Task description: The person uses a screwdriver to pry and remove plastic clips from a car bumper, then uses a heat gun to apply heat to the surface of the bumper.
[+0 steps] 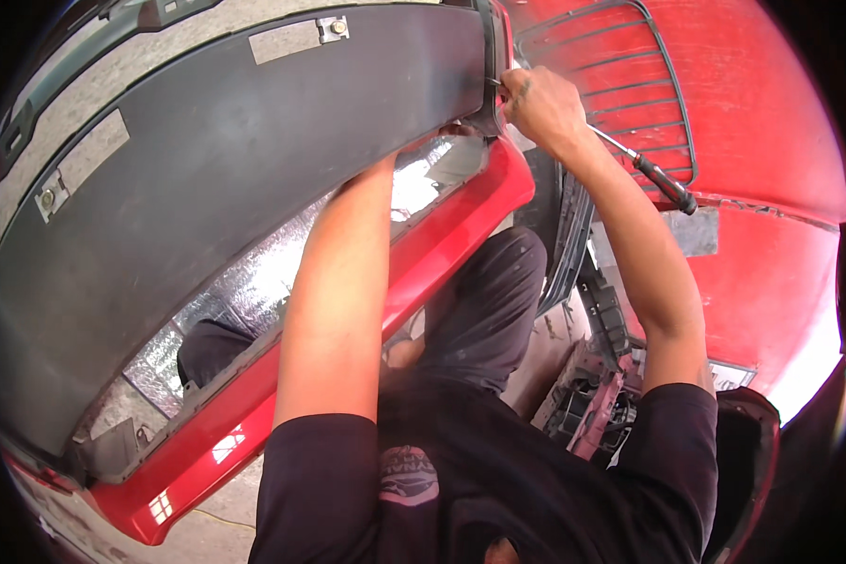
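Observation:
A large red car bumper with a broad dark grey panel lies across in front of me. My left forearm reaches in beneath the panel's lower edge, which hides the hand and its fingers. At the upper right end of the panel, my right hand is closed with its fingertips against the dark end edge. A screwdriver with a black handle runs out past the right wrist. Its metal shaft passes behind that wrist, and a thin metal tip shows at the fingers.
Silvery sheeting lies beneath the bumper opening. On the right are a red body panel, a black slatted grille and several dismantled car parts. My bent knee is close to the bumper. Metal clips sit along the panel's far edge.

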{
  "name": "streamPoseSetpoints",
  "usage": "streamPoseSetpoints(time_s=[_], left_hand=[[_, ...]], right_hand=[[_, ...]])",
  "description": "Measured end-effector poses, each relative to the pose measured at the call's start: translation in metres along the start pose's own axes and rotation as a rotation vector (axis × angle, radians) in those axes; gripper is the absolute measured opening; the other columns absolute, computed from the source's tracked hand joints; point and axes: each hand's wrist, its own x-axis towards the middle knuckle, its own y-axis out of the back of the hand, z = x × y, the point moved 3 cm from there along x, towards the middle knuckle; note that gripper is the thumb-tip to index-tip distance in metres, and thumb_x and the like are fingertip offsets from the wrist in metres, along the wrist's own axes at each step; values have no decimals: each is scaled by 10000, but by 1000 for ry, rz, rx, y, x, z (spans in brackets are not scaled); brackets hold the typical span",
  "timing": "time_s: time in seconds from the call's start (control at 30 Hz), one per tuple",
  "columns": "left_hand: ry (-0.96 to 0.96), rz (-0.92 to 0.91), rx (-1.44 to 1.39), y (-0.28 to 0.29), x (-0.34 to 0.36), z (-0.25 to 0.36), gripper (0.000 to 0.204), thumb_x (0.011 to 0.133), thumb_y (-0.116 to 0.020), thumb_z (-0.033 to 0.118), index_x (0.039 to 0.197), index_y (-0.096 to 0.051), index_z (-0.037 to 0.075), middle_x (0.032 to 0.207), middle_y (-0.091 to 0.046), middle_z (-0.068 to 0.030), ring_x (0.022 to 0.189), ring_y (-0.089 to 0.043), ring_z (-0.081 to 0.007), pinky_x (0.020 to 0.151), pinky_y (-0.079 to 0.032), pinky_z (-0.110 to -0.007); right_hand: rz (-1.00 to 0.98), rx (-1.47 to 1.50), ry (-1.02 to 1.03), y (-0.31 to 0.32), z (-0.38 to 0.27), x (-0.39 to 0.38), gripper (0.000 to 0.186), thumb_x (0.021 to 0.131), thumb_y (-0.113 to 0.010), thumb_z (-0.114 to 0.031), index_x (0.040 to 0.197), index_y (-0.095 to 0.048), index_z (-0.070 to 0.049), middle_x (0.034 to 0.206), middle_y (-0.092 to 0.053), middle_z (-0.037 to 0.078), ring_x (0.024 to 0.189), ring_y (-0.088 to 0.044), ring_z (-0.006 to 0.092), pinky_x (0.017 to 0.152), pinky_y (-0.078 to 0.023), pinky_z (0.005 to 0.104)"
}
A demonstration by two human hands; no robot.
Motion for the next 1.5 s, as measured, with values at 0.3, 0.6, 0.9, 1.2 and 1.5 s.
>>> streamPoseSetpoints(time_s=[0.3,0.6,0.9,1.2,1.5], left_hand=[[20,17,-3,3,-3,-5,477,995,-513,397,1327,-575,60,1214,-673,-123,1134,-630,-297,911,-527,-512],[22,24,13,2,1,-5,470,993,-519,385,1330,-574,61,1212,-674,-121,1130,-631,-292,904,-527,-508],[26,32,9,4,4,-3,464,992,-524,373,1332,-573,61,1211,-676,-118,1125,-631,-288,898,-526,-503],[25,33,-6,8,3,-2,457,991,-529,361,1334,-572,62,1209,-677,-115,1120,-632,-284,891,-525,-499],[23,32,-27,13,-1,-3,451,990,-534,348,1337,-571,62,1207,-678,-113,1115,-633,-280,885,-525,-494]], right_hand=[[-15,-39,43,1,4,1,173,834,-593,-169,854,-723,-57,839,-710,202,813,-712,384,722,-573,481],[31,-2,89,-6,16,-3,197,873,-559,-163,861,-711,-39,829,-701,234,832,-702,413,744,-565,499],[46,131,-56,-5,16,-22,175,873,-592,-186,908,-705,-56,861,-695,244,828,-680,437,745,-549,508],[-67,62,-62,0,7,-2,194,858,-610,-199,964,-719,-77,896,-708,216,887,-691,391,782,-552,476],[-93,-89,-6,5,1,6,159,825,-642,-206,909,-730,-102,855,-706,180,838,-706,354,739,-565,461]])
